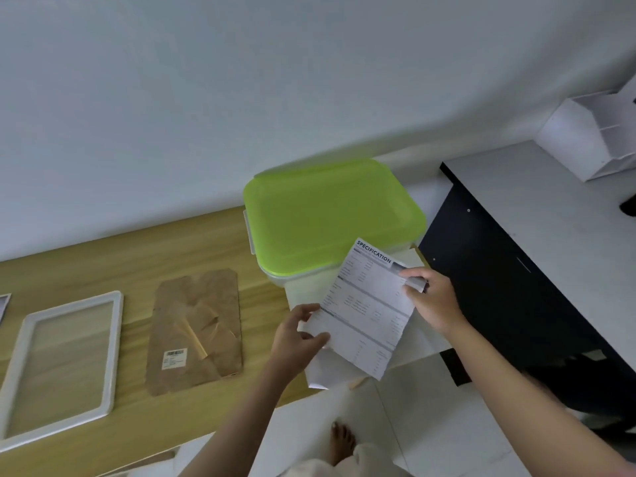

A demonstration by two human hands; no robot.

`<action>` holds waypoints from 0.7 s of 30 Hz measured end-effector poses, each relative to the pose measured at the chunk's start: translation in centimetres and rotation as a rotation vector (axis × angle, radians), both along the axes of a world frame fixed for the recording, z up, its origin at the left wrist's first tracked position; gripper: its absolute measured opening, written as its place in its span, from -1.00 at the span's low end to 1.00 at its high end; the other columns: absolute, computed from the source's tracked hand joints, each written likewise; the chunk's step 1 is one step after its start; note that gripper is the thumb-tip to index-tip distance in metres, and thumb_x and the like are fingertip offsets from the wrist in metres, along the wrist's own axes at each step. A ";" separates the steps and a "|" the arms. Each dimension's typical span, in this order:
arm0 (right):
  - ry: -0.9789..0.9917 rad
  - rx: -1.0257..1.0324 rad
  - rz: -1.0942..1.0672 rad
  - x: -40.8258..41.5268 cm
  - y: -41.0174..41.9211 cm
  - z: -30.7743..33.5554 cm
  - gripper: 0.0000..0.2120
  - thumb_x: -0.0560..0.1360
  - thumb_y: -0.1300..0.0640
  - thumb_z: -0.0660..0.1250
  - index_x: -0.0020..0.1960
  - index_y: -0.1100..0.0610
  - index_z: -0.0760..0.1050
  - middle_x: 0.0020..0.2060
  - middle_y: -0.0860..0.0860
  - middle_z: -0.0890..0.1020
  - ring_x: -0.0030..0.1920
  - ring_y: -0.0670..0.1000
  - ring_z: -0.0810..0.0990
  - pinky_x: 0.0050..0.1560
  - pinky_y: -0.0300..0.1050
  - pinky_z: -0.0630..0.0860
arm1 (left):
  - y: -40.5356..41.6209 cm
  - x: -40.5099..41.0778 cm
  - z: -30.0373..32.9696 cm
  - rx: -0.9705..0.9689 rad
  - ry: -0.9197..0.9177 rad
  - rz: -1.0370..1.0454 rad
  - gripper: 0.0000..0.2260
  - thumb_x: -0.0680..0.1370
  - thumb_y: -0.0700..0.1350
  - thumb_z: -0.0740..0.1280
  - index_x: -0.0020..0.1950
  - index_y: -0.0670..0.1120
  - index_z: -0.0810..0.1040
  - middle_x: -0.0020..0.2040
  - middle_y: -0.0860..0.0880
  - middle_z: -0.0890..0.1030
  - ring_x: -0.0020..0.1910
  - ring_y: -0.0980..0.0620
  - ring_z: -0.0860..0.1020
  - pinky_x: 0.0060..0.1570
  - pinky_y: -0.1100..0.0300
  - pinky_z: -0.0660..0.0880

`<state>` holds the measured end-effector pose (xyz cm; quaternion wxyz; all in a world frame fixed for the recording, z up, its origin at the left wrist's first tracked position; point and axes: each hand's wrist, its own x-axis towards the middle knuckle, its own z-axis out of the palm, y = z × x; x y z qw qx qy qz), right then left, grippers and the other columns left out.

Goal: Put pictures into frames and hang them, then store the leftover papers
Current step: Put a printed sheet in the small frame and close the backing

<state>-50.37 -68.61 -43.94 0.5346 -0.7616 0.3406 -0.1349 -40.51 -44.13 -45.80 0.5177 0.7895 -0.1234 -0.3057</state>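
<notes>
I hold a printed sheet headed "SPECIFICATION" (370, 304) with more white papers under it, just off the right end of the wooden table (113, 266). My left hand (299, 333) pinches the lower left corner of the papers. My right hand (430, 297) pinches the upper right edge. A white picture frame (113, 342) lies flat on the table at the left, with only its glass showing. Beside it lies a brown backing board (196, 332) with a barcode sticker.
A clear storage box with a closed lime-green lid (330, 211) stands at the table's right end, against the wall. A dark desk with a grey top (537, 215) stands to the right, carrying a white paper organizer (592, 132). White floor tiles lie below.
</notes>
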 end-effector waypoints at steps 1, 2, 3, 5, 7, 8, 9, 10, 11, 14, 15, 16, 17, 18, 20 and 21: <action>0.024 -0.009 0.056 0.5 -0.5 0.1 -0.75 0.44 0.35 0.33 -0.01 0.04 0.57 -0.04 -0.16 0.60 0.10 -0.10 0.56 0.04 -0.33 0.44 | 0.0 -0.1 0.0 0.007 -0.018 -0.004 -0.68 0.39 -0.23 0.42 0.07 0.08 0.53 -0.05 0.03 0.53 -0.31 0.03 0.56 -0.21 0.16 0.54; 0.046 -0.019 0.112 1.1 -0.8 0.0 -0.74 0.44 0.35 0.33 -0.01 0.04 0.58 -0.03 -0.16 0.60 0.09 -0.10 0.57 0.02 -0.36 0.43 | 0.0 -0.3 -0.1 0.020 -0.037 -0.016 -0.73 0.40 -0.23 0.42 0.01 0.06 0.56 -0.09 0.03 0.54 -0.29 0.04 0.55 -0.20 0.19 0.53; 0.070 -0.031 0.162 1.6 -1.1 -0.3 -0.74 0.44 0.35 0.33 -0.01 0.03 0.58 -0.02 -0.17 0.61 0.05 -0.07 0.59 -0.01 -0.33 0.44 | 0.1 -0.4 -0.2 0.034 -0.046 -0.031 -0.78 0.39 -0.24 0.42 -0.05 0.03 0.58 -0.15 0.04 0.55 -0.29 0.06 0.54 -0.21 0.24 0.51; 0.110 -0.060 0.211 2.7 -1.2 -0.7 -0.75 0.43 0.31 0.35 0.00 0.02 0.58 -0.04 -0.20 0.61 -0.11 0.11 0.61 -0.09 -0.19 0.50 | 0.3 -0.7 -0.4 0.062 -0.030 -0.065 -0.82 0.38 -0.26 0.43 -0.15 0.01 0.59 -0.23 0.06 0.53 -0.32 0.10 0.50 -0.23 0.32 0.47; 0.120 -0.091 0.207 3.8 -0.7 -1.2 -0.76 0.42 0.26 0.41 0.06 0.07 0.58 -0.12 -0.21 0.57 -0.28 0.15 0.54 -0.20 -0.18 0.49 | 0.5 -0.9 -0.6 0.095 -0.004 -0.104 -0.81 0.37 -0.27 0.44 -0.18 0.01 0.57 -0.26 0.06 0.53 -0.32 0.12 0.48 -0.21 0.30 0.48; 0.114 -0.099 0.196 4.3 -0.4 -1.5 -0.76 0.42 0.24 0.43 0.08 0.10 0.57 -0.15 -0.21 0.53 -0.35 0.06 0.50 -0.25 -0.25 0.45 | 0.7 -1.0 -0.7 0.113 0.004 -0.118 -0.81 0.36 -0.27 0.44 -0.18 0.01 0.56 -0.27 0.05 0.54 -0.32 0.13 0.49 -0.19 0.27 0.50; 0.105 -0.104 0.187 4.9 0.1 -1.8 -0.75 0.42 0.23 0.44 0.08 0.13 0.56 -0.17 -0.21 0.50 -0.36 -0.02 0.46 -0.27 -0.29 0.41 | 0.9 -1.0 -0.8 0.130 0.004 -0.129 -0.81 0.36 -0.26 0.45 -0.16 0.00 0.55 -0.28 0.04 0.53 -0.33 0.13 0.48 -0.19 0.26 0.51; 0.100 -0.106 0.183 5.3 0.6 -2.0 -0.75 0.41 0.22 0.45 0.07 0.13 0.56 -0.16 -0.20 0.49 -0.34 -0.07 0.45 -0.27 -0.31 0.39 | 1.1 -1.1 -0.8 0.156 -0.006 -0.138 -0.81 0.36 -0.24 0.46 -0.13 -0.02 0.54 -0.30 0.04 0.52 -0.35 0.13 0.48 -0.22 0.29 0.49; 0.102 -0.109 0.182 5.8 1.2 -2.3 -0.76 0.40 0.21 0.46 0.06 0.12 0.56 -0.16 -0.17 0.49 -0.31 -0.08 0.46 -0.25 -0.30 0.39 | 1.4 -1.2 -0.8 0.186 -0.021 -0.151 -0.79 0.35 -0.23 0.47 -0.10 -0.03 0.53 -0.32 0.04 0.52 -0.37 0.14 0.48 -0.27 0.36 0.47; 0.123 -0.149 0.194 6.8 2.6 -3.3 -0.80 0.38 0.21 0.47 -0.01 0.14 0.58 -0.11 -0.01 0.54 -0.24 -0.05 0.48 -0.15 -0.22 0.39 | 2.1 -1.6 -0.8 0.273 -0.053 -0.219 -0.66 0.34 -0.18 0.48 0.07 -0.04 0.50 -0.26 0.03 0.54 -0.33 0.13 0.51 -0.32 0.38 0.47; 0.125 -0.160 0.194 7.0 2.8 -3.6 -0.81 0.37 0.22 0.48 -0.02 0.14 0.58 -0.09 0.02 0.54 -0.21 -0.03 0.49 -0.14 -0.21 0.40 | 2.3 -1.7 -0.9 0.298 -0.078 -0.245 -0.60 0.33 -0.17 0.48 0.13 -0.04 0.48 -0.21 0.02 0.55 -0.30 0.12 0.52 -0.28 0.34 0.50; 0.125 -0.170 0.195 7.2 3.0 -3.8 -0.81 0.36 0.23 0.48 -0.03 0.15 0.59 -0.07 0.04 0.55 -0.19 -0.01 0.50 -0.13 -0.20 0.40 | 2.5 -1.9 -1.0 0.323 -0.111 -0.272 -0.55 0.32 -0.16 0.49 0.18 -0.04 0.47 -0.15 0.02 0.56 -0.27 0.10 0.54 -0.23 0.30 0.54; 0.125 -0.183 0.196 7.2 3.1 -4.1 -0.80 0.36 0.23 0.48 -0.03 0.15 0.59 -0.08 0.05 0.54 -0.18 0.00 0.50 -0.12 -0.20 0.40 | 2.6 -2.0 -1.2 0.343 -0.144 -0.296 -0.50 0.32 -0.14 0.49 0.22 -0.04 0.45 -0.10 0.01 0.56 -0.23 0.08 0.55 -0.18 0.25 0.57; 0.130 -0.200 0.198 7.2 3.1 -4.3 -0.80 0.36 0.23 0.48 -0.03 0.15 0.59 -0.09 0.06 0.53 -0.18 0.00 0.49 -0.12 -0.21 0.38 | 2.7 -2.1 -1.4 0.358 -0.172 -0.316 -0.48 0.32 -0.13 0.48 0.25 -0.03 0.43 -0.05 0.00 0.56 -0.18 0.05 0.56 -0.14 0.20 0.58; 0.145 -0.227 0.202 7.1 3.2 -4.8 -0.79 0.37 0.21 0.47 0.00 0.16 0.59 -0.12 0.05 0.49 -0.19 0.00 0.46 -0.11 -0.21 0.34 | 2.8 -2.3 -1.5 0.379 -0.230 -0.347 -0.47 0.35 -0.10 0.47 0.28 -0.01 0.40 0.00 0.01 0.53 -0.15 0.06 0.53 -0.11 0.18 0.57; 0.149 -0.238 0.205 7.0 3.2 -4.9 -0.79 0.38 0.20 0.47 0.01 0.16 0.59 -0.12 0.04 0.47 -0.18 0.00 0.46 -0.11 -0.21 0.33 | 2.9 -2.4 -1.6 0.387 -0.255 -0.358 -0.47 0.36 -0.08 0.47 0.29 0.00 0.40 0.01 0.02 0.53 -0.16 0.07 0.52 -0.12 0.18 0.57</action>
